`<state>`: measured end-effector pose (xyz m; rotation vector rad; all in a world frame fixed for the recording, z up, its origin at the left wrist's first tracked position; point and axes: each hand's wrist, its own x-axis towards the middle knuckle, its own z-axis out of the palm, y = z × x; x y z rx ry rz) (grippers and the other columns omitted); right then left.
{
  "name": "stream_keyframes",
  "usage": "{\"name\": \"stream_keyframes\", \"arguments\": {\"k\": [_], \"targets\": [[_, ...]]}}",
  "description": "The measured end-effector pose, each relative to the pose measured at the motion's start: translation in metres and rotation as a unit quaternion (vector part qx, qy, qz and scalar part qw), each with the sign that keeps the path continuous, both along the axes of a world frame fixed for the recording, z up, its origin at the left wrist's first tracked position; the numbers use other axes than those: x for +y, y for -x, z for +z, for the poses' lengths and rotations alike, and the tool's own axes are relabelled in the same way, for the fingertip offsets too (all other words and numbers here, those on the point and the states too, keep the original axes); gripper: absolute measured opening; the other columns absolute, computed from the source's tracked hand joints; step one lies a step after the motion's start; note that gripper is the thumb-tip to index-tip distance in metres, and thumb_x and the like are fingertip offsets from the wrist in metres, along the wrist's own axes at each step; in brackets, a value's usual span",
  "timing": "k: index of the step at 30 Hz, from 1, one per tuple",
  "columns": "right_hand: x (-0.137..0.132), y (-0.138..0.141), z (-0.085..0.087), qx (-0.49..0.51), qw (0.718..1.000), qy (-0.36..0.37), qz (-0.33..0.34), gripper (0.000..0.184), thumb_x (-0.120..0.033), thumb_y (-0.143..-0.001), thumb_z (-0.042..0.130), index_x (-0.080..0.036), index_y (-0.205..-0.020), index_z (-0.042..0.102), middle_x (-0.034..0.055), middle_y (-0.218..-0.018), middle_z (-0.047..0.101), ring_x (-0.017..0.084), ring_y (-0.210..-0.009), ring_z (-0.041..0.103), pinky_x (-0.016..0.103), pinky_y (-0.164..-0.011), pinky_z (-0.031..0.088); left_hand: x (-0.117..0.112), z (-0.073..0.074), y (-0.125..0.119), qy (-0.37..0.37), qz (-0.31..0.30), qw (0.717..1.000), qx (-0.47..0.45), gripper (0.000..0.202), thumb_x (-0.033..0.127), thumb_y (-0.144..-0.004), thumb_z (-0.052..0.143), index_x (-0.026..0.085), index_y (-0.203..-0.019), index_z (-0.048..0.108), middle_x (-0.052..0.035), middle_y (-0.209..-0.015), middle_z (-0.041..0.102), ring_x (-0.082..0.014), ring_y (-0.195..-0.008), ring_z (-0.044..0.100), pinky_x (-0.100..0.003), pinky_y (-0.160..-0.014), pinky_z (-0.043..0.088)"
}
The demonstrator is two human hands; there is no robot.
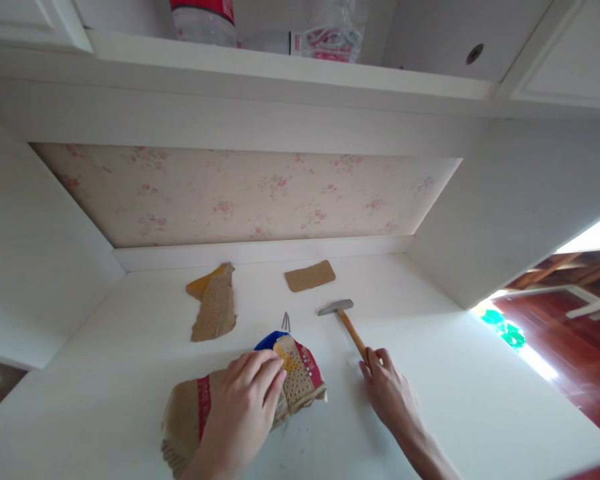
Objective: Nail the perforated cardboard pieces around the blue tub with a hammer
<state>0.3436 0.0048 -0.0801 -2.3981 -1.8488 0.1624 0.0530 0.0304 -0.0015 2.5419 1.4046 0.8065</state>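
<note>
My left hand (251, 387) lies over a torn piece of brown cardboard (300, 390) with rows of punched holes and red printed bands. Its fingers are curled together against the cardboard, and what lies under them is hidden. A blue patch (269, 341) shows at the cardboard's far edge, with a few thin nails (286, 322) on the white surface just beyond. To the right, my right hand (386, 381) is closed round the end of the wooden handle of a hammer (351, 327). The grey hammer head points away from me, resting on or close to the surface.
Another torn, perforated cardboard piece (215, 307) lies at the back left, and a small cardboard strip (311, 275) at the back centre. White panels flank the white worktop (145, 333). Above it, a shelf (280, 63) holds plastic bottles (330, 40).
</note>
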Motion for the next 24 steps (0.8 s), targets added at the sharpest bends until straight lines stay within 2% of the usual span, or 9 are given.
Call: {"name": "stream_keyframes", "arguments": {"k": [4, 8, 11, 14, 19, 24], "targets": [[0.003, 0.003, 0.005, -0.016, 1.0, -0.011, 0.023, 0.024, -0.027, -0.1, 0.044, -0.017, -0.105, 0.065, 0.0124, -0.102, 0.065, 0.029, -0.093, 0.067, 0.036, -0.074, 0.049, -0.008, -0.007, -0.013, -0.003, -0.041, 0.999, 0.011, 0.021, 0.024, -0.097, 0.05, 0.024, -0.106, 0.069, -0.0065, -0.108, 0.071, -0.0245, -0.099, 0.066, -0.042, -0.089, 0.055], [0.014, 0.015, 0.018, -0.01, 0.998, -0.04, 0.056, 0.033, -0.029, -0.102, 0.039, -0.014, -0.122, 0.061, 0.0171, -0.112, 0.063, 0.032, -0.1, 0.064, 0.042, -0.081, 0.051, -0.01, -0.011, -0.019, 0.0, -0.049, 0.999, 0.024, 0.021, 0.022, -0.096, 0.05, 0.023, -0.105, 0.069, -0.0068, -0.107, 0.071, -0.0257, -0.097, 0.066, -0.045, -0.087, 0.056], [0.035, 0.036, 0.031, 0.026, 0.987, -0.055, 0.151, 0.032, -0.026, -0.104, 0.036, -0.023, -0.124, 0.061, 0.0104, -0.119, 0.063, 0.023, -0.105, 0.064, 0.031, -0.085, 0.051, -0.011, -0.013, -0.018, 0.003, -0.048, 0.999, 0.017, 0.021, 0.021, -0.096, 0.051, 0.023, -0.105, 0.069, -0.0067, -0.108, 0.071, -0.0258, -0.097, 0.066, -0.045, -0.088, 0.056], [0.066, 0.061, 0.039, 0.054, 0.96, -0.049, 0.269, 0.028, -0.021, -0.102, 0.044, -0.026, -0.124, 0.061, 0.0046, -0.118, 0.065, 0.017, -0.103, 0.065, 0.025, -0.085, 0.052, -0.011, -0.014, -0.013, 0.011, -0.035, 0.999, -0.001, 0.02, 0.023, -0.095, 0.052, 0.025, -0.106, 0.069, -0.0063, -0.108, 0.07, -0.0254, -0.099, 0.066, -0.041, -0.088, 0.056], [0.113, 0.087, 0.036, 0.031, 0.92, -0.031, 0.39, 0.025, -0.027, -0.097, 0.06, -0.018, -0.12, 0.061, 0.007, -0.121, 0.063, 0.022, -0.101, 0.065, 0.04, -0.082, 0.057, -0.007, -0.009, 0.004, 0.03, 0.003, 0.999, -0.013, 0.02, 0.025, -0.097, 0.051, 0.026, -0.107, 0.068, -0.0043, -0.109, 0.071, -0.0231, -0.099, 0.067, -0.037, -0.089, 0.056], [0.137, 0.09, 0.025, -0.028, 0.887, -0.002, 0.46, 0.024, -0.029, -0.096, 0.062, -0.018, -0.117, 0.063, 0.0067, -0.119, 0.065, 0.022, -0.1, 0.066, 0.042, -0.084, 0.056, 0.002, -0.001, 0.015, 0.041, 0.04, 0.998, 0.001, 0.021, 0.026, -0.097, 0.051, 0.025, -0.111, 0.067, -0.0049, -0.107, 0.072, -0.0233, -0.098, 0.067, -0.037, -0.086, 0.056]]}}
